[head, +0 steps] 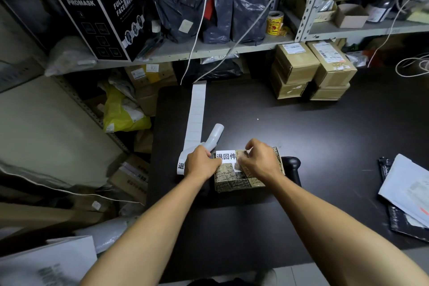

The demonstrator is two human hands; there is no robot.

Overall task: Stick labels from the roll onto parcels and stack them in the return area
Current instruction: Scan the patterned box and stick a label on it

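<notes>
A small brown parcel (234, 181) printed with black lettering lies on the black table (325, 137) in front of me. A white label (226, 157) with three black characters sits at its top left. My left hand (200, 162) holds the end of the white label strip (196, 114) beside the parcel's left edge. My right hand (260, 160) is over the parcel's top, fingers curled, pinching a small pale piece at the label's right end. The strip runs away from me across the table to its far edge.
Several taped cardboard boxes (311, 69) are stacked at the table's far right. A grey tube (214, 136) lies on the strip. A black object (291, 167) lies right of the parcel. Papers on a dark bag (408, 193) lie at the right edge. Cluttered shelves (209, 50) stand behind.
</notes>
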